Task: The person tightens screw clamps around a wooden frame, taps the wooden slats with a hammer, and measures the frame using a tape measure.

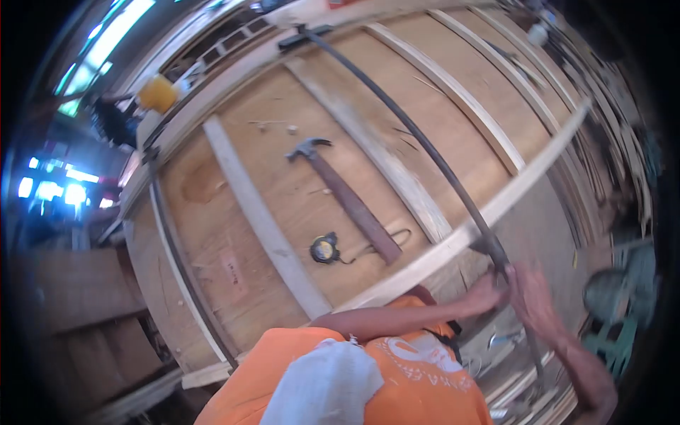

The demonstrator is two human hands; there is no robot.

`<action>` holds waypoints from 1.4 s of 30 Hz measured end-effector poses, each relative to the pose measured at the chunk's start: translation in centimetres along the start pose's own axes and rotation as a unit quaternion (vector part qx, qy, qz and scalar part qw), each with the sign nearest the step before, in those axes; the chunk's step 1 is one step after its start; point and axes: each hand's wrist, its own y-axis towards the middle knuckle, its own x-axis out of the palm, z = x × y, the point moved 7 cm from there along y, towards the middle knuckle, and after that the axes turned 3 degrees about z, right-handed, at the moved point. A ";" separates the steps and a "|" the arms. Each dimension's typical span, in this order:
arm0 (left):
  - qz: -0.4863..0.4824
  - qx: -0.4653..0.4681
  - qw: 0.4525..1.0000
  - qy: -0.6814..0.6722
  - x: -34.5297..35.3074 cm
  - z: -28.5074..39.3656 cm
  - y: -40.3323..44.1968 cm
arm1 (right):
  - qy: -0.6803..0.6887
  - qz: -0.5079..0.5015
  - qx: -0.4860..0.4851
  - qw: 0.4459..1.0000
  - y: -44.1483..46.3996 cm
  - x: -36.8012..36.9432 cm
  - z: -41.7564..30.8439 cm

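A long dark bar clamp (425, 145) spans the wooden frame (244, 205), its far jaw at the back rail and its near end past the front rail (474, 227). My left hand (487, 295), its arm crossing my body, is closed at the clamp's near end. Right beside it, my right hand (530, 296) is wrapped around the same end; the exact grip is blurred. On the plywood panel lie a claw hammer (350, 202) with a brown handle and a black-and-yellow tape measure (325, 248).
A second bar clamp (180, 258) crosses the frame's left end. Several wooden slats run across the panel. Timber strips (602, 134) are stacked at right, near a green plastic stool (615, 347). At upper left, another person (113, 120) is beside a yellow container (157, 94).
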 end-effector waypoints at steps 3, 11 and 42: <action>-0.043 -0.019 0.999 0.003 0.6 -1.1 0.6 | 0.020 -0.060 0.053 0.997 -0.4 -0.5 -1.2; -0.052 0.035 0.997 -0.045 0.1 0.7 -0.2 | 0.009 -0.031 0.037 0.999 -1.1 -1.3 -3.1; -0.211 0.027 0.972 0.100 2.5 -2.1 -0.2 | -0.016 0.120 -0.244 0.962 15.1 11.9 -27.0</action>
